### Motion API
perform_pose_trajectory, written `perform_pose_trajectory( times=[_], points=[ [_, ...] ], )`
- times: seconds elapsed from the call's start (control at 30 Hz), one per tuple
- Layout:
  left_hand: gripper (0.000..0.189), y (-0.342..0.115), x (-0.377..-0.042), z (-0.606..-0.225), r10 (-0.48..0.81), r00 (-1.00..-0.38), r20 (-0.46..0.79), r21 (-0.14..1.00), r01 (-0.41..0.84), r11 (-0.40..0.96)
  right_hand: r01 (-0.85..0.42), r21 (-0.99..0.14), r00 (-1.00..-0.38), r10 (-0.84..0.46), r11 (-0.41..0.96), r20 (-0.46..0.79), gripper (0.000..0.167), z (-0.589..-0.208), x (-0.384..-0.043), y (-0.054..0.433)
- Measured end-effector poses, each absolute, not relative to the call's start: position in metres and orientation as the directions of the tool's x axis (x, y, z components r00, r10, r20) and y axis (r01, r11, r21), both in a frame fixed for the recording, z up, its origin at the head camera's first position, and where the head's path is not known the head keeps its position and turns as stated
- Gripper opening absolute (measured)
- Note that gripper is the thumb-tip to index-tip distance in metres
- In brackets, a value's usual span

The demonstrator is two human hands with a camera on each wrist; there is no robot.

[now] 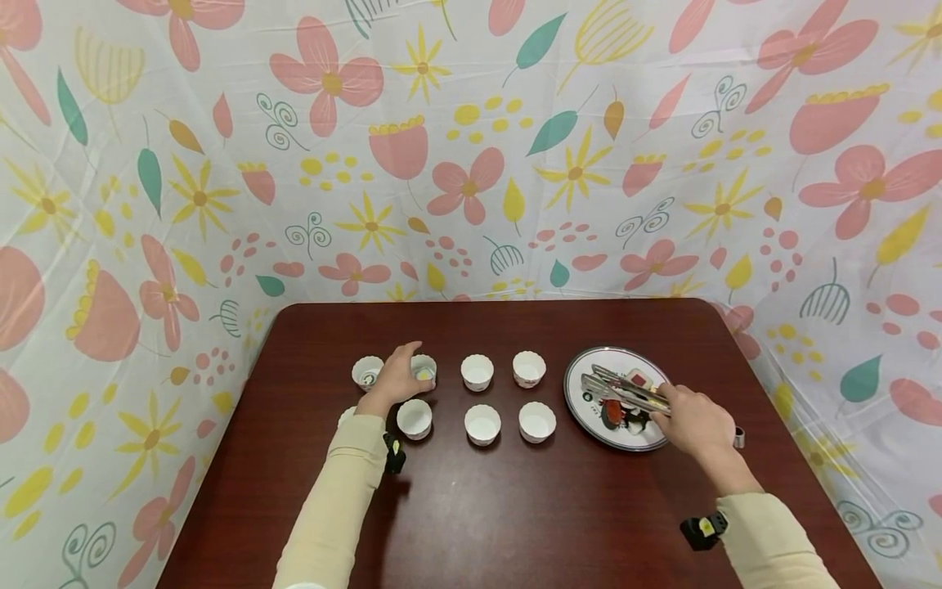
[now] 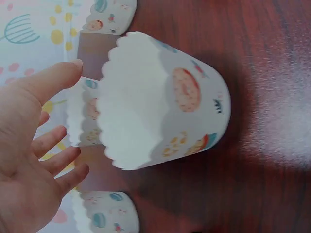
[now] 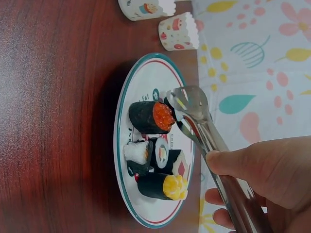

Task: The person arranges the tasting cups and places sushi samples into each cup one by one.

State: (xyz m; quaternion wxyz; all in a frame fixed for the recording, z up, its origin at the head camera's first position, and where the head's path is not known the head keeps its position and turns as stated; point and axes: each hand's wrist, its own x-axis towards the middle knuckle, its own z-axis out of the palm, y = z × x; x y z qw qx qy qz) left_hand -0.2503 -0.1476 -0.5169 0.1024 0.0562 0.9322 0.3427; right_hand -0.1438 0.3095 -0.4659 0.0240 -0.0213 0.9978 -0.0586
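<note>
My right hand (image 1: 695,419) grips metal tongs (image 3: 218,150). Their tips hang over a round plate (image 1: 577,409) that bears several sushi pieces. Among these are a black-wrapped one topped with orange roe (image 3: 163,116), one topped with yellow kernels (image 3: 174,187) and a small roll (image 3: 162,153). At the far left of the table, my left hand (image 1: 397,376) reaches over to a white scalloped paper cup (image 1: 423,364) with something yellowish inside. Thumb and fingers are spread around its rim. Left of that hand, another cup (image 1: 365,370) contains a small dark-and-white piece.
Two rows of white baking cups stand on the dark red-brown table (image 1: 500,507). In the near row are a cup (image 1: 414,419) by my left wrist, a middle cup (image 1: 482,425) and a right cup (image 1: 537,422). A flower-patterned cloth (image 1: 471,164) hangs behind the table.
</note>
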Motion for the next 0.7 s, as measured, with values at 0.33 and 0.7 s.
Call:
perform_pose_trajectory(
  times=[0.33, 0.7],
  points=[
    [0.084, -0.138, -0.254, -0.495, 0.247, -0.964, -0.097, 0.621, 0.135, 0.772, -0.052, -0.137, -0.999, -0.053, 0.989, -0.006, 0.040, -0.459, -0.143, 0.312],
    [0.085, -0.110, -0.255, -0.487, 0.304, -0.951, -0.065, 0.646, 0.192, 0.739, -0.058, -0.144, -0.998, -0.058, 0.988, 0.003, 0.039, -0.456, -0.142, 0.316]
  ],
)
